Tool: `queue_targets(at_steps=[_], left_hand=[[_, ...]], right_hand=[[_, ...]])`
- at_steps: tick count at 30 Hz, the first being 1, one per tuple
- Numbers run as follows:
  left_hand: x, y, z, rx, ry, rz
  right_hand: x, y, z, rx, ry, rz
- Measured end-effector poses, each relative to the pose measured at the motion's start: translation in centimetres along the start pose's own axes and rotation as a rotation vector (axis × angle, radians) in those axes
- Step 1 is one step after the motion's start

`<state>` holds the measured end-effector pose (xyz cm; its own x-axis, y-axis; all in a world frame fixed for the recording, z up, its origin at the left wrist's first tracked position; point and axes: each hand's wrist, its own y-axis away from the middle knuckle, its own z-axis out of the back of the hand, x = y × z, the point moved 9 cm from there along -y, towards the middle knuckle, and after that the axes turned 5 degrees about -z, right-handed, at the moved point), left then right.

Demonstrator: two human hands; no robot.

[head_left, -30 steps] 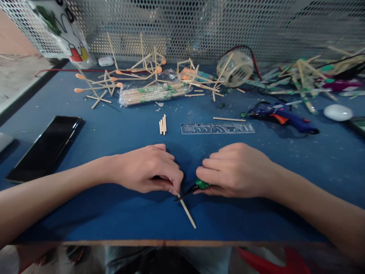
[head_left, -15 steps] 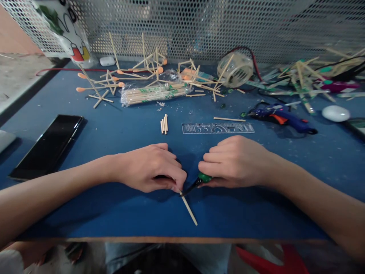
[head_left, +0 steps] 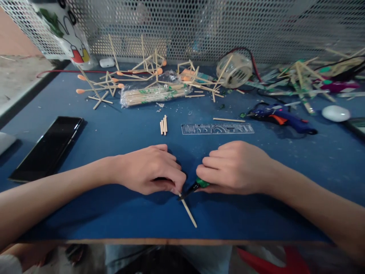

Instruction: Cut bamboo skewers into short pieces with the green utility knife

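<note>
My left hand (head_left: 155,169) pinches the upper end of a thin wooden stick (head_left: 188,213), which slants down toward the table's front edge. My right hand (head_left: 235,167) is closed round the green handle of a cutting tool (head_left: 202,183). The tool's dark jaws meet the stick just below my left fingertips; whether they are fully closed on it I cannot tell. Beyond my hands, several short cut sticks (head_left: 163,125) lie side by side, left of a clear ruler (head_left: 217,129). A longer stick (head_left: 229,120) lies behind the ruler.
A black phone (head_left: 48,148) lies at the left. Stick frames (head_left: 108,82) and a bag of sticks (head_left: 154,95) are at the back. A blue glue gun (head_left: 285,118) and a white rounded object (head_left: 335,113) lie at the right, before a pile of sticks (head_left: 302,82).
My right hand has moved slightly down and left, with the tool's jaws now across the stick. My left hand and the stick have barely moved.
</note>
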<state>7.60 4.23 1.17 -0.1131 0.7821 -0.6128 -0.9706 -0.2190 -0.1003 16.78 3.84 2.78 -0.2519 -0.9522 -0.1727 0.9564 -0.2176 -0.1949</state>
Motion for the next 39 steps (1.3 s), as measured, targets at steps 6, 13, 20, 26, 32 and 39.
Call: queue_targets(at_steps=[6,13,20,26,32,39], left_hand=[[0.14,0.05,-0.07,0.012,0.005,0.015],[0.11,0.07,0.05,0.005,-0.003,0.011],[0.07,-0.01,0.04,0.005,0.028,0.004],[0.15,0.02,0.02,0.006,0.025,0.011],[0.05,0.07,0.02,0.018,0.000,0.017],[0.03,0.13,0.02,0.017,0.021,0.012]], right_hand=[[0.15,-0.16,-0.16,0.020,-0.029,0.034],[0.02,-0.23,-0.19,0.039,-0.036,-0.034],[-0.65,0.11,-0.26,0.033,-0.025,0.002],[-0.38,-0.02,-0.56,0.036,-0.042,0.025],[-0.03,-0.30,-0.22,0.002,-0.035,-0.011],[-0.11,0.03,-0.39,0.023,-0.019,-0.009]])
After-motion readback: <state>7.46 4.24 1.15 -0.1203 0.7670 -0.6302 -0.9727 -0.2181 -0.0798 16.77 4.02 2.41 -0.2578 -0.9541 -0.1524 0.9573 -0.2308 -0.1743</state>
